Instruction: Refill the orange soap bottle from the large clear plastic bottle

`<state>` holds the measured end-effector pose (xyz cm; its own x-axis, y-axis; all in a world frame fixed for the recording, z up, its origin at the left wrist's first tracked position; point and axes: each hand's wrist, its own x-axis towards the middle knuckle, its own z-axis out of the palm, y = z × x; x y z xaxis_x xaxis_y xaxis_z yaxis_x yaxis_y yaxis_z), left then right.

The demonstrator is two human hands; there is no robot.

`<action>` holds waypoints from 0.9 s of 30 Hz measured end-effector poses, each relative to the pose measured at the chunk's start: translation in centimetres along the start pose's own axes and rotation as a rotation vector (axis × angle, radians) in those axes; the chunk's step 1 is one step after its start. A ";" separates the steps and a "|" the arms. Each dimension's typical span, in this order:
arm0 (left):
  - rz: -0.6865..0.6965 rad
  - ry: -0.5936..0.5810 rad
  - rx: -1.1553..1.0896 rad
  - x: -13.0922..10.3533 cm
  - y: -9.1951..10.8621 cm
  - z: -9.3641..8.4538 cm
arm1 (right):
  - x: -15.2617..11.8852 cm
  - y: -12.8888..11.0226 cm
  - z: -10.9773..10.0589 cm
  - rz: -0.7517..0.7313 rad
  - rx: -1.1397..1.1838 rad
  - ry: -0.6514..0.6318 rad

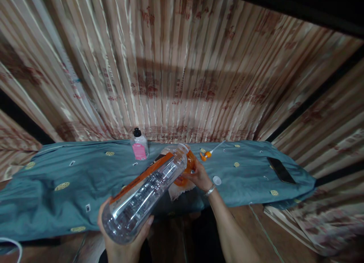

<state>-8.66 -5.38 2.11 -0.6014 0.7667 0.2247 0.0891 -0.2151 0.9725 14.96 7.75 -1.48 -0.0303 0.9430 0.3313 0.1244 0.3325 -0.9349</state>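
A large clear bottle with an orange label is tilted, its neck up and to the right. My left hand is wrapped round its base end. The bottle's mouth meets an orange container, which my right hand grips from the right; its lower part is partly hidden by the fingers. Under them lies a pale cloth or tissue. An orange pump top with a thin tube rests just beyond my right hand, and a round white cap lies to the right of my wrist.
A bottle with a pink label and black top stands at the back left of the teal cloth-covered surface. A dark phone lies at the right. Patterned curtains hang behind and on both sides.
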 end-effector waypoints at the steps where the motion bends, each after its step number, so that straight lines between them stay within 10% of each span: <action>1: -0.014 -0.010 0.000 0.0 0.1 0.0 | 0.0 0.0 0.0 0.003 0.000 0.000; 27: -0.100 -0.030 -0.071 -0.2 0.9 0.0 | -0.1 -0.2 0.0 0.023 0.052 -0.021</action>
<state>-8.41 -5.72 2.99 -0.5800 0.8042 0.1298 -0.0273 -0.1785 0.9836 14.95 7.63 -1.32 -0.0488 0.9504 0.3072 0.0736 0.3102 -0.9478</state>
